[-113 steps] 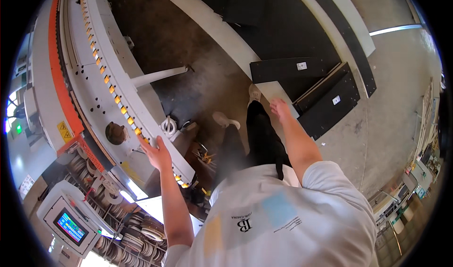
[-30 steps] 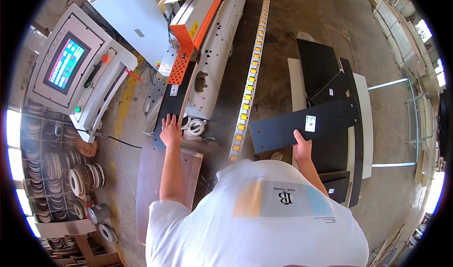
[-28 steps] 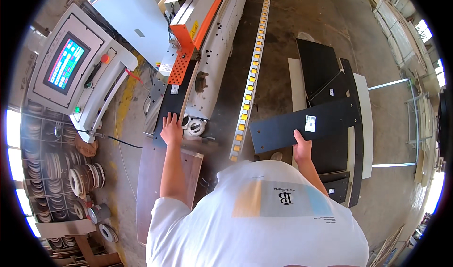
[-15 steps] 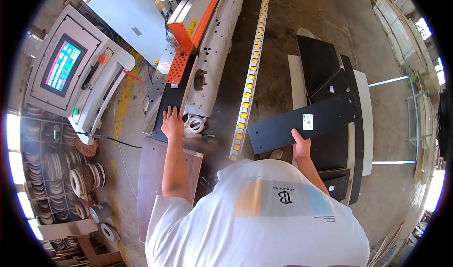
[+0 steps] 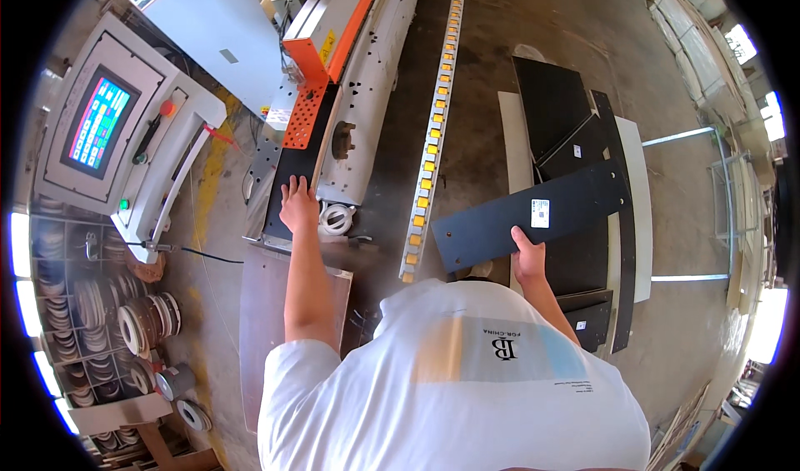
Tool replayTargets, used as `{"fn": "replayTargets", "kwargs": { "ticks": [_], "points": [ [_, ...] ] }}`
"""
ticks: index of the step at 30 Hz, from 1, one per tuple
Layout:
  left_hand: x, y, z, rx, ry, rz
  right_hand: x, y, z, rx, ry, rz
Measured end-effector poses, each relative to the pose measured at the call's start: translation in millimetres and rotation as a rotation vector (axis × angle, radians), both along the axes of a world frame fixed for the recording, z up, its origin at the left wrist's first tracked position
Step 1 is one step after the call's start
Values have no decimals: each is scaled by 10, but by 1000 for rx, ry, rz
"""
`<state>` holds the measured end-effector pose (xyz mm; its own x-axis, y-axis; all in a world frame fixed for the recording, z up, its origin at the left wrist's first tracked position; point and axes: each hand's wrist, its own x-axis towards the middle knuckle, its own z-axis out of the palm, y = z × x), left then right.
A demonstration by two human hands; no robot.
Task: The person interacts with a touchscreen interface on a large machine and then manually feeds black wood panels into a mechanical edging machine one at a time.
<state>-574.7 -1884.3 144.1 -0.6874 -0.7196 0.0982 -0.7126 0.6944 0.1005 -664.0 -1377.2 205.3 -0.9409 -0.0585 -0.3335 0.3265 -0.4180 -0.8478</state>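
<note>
My right hand grips the dark panel at three o'clock; my left hand lies flat on the machine, released. One-handed, the panel could tip and drop

Since a second ago the left hand has slid farther up the machine's black plate; the dark panel has tilted slightly.
</note>
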Motion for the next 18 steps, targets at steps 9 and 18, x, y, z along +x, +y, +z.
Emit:
{"fn": "replayTargets", "kwargs": {
  "ticks": [9, 18],
  "points": [
    [-835, -275, -175, -74, 25, -71, 222, 207, 31, 125, 16, -39],
    [-805, 2278, 827, 384, 531, -974, 297, 258, 237, 224, 46, -54]
  ]
}}
